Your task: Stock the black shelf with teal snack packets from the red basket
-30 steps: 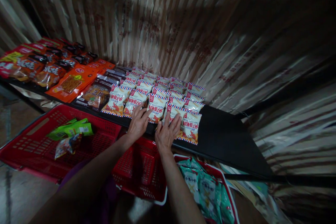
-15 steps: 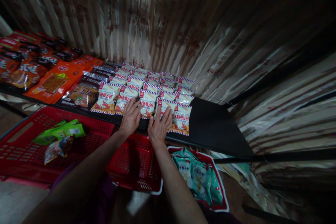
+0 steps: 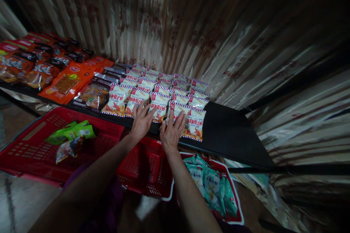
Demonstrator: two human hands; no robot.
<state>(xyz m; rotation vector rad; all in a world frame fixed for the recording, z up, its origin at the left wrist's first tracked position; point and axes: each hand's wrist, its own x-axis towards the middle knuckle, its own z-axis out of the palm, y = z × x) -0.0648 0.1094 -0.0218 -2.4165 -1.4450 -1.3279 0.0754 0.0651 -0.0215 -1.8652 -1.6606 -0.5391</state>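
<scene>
Rows of white snack bags (image 3: 158, 106) with red and blue striped edges lie overlapping on a black shelf (image 3: 226, 127). My left hand (image 3: 141, 122) is open, its spread fingers resting at the lower edges of two front-row bags. Beside it on the right, my right hand (image 3: 171, 131) is open too, fingertips laid on a front white bag (image 3: 177, 108). Another white bag (image 3: 195, 122) sits at the right end of the front row, just past my right fingers. The hands hide the lower parts of some bags.
Left on the shelf are brown potato-chip bags (image 3: 92, 93), orange packets (image 3: 67, 82) and orange-black bags (image 3: 43, 72). Below stand a red basket (image 3: 30, 153) with green packets (image 3: 73, 133), a middle red basket (image 3: 136, 174) and one with teal bags (image 3: 213, 185). Corrugated sheeting (image 3: 153, 18) rises behind.
The whole scene has shifted slightly rightward in view. Both hands stay at the same front bags with fingers spread, and the bags look the same.
</scene>
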